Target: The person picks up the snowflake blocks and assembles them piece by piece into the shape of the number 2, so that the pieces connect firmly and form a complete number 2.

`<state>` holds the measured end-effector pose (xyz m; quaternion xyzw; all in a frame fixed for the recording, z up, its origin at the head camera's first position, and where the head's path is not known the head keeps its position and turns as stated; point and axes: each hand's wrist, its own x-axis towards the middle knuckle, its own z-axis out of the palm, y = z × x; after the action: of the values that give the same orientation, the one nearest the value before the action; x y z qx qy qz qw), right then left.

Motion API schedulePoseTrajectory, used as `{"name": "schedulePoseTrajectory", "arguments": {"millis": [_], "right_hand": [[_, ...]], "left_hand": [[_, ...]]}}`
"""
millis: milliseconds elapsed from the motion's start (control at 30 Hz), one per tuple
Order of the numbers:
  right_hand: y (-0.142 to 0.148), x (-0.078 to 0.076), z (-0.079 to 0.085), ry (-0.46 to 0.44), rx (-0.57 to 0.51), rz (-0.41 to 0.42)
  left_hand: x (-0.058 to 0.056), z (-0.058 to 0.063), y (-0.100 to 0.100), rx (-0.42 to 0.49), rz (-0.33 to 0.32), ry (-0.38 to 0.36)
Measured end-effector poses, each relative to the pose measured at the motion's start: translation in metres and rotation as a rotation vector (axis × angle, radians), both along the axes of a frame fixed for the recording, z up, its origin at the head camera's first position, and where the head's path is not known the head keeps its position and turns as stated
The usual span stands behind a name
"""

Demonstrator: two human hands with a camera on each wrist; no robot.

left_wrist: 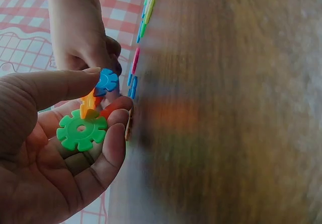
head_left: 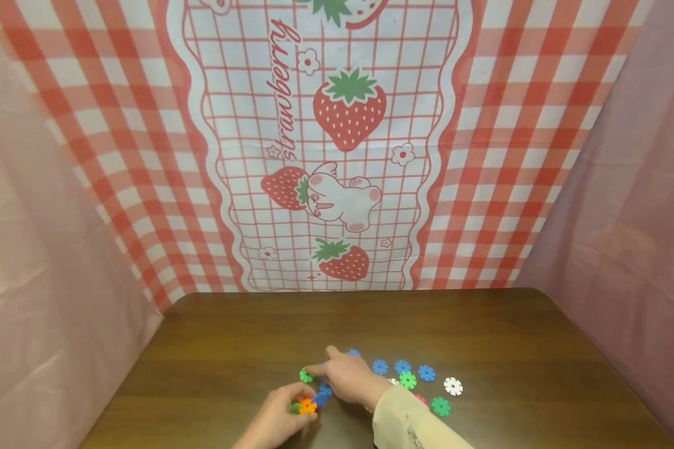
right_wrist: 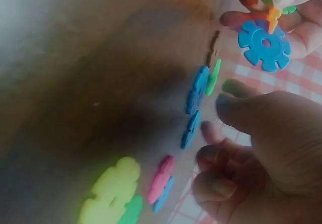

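My left hand [head_left: 283, 408] grips a joined chain of flat notched plastic discs. In the left wrist view the chain has a green disc [left_wrist: 81, 131], an orange disc [left_wrist: 89, 104] and a blue disc [left_wrist: 106, 82], slotted edge to edge, with the thumb pressed near the blue one. To its right in the head view, my right hand [head_left: 348, 376] reaches over the table, index finger extended and nothing gripped. Its fingertip is right at a small green disc [head_left: 306, 375]. Close by, blue discs [right_wrist: 197, 90] lie in front of the right fingers.
Right of the right hand, several loose discs lie on the brown table [head_left: 230, 337]: blue [head_left: 426, 373], light green [head_left: 407, 380], white [head_left: 452, 386], dark green [head_left: 440, 406] and a partly hidden pink disc [head_left: 420, 399]. A strawberry-patterned cloth [head_left: 326, 187] hangs behind the table.
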<state>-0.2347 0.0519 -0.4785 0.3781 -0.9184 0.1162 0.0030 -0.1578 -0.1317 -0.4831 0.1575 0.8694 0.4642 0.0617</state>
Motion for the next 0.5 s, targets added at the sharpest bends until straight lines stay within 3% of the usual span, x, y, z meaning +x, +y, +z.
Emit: {"name": "schedulePoseTrajectory", "arguments": {"millis": [300, 500], "right_hand": [[0.026, 0.014, 0.005, 0.164, 0.187, 0.046], [0.051, 0.024, 0.009, 0.168, 0.179, 0.056]], "left_hand": [[-0.002, -0.001, 0.005, -0.002, -0.002, 0.078], [-0.004, 0.000, 0.007, -0.009, 0.016, 0.035]]}}
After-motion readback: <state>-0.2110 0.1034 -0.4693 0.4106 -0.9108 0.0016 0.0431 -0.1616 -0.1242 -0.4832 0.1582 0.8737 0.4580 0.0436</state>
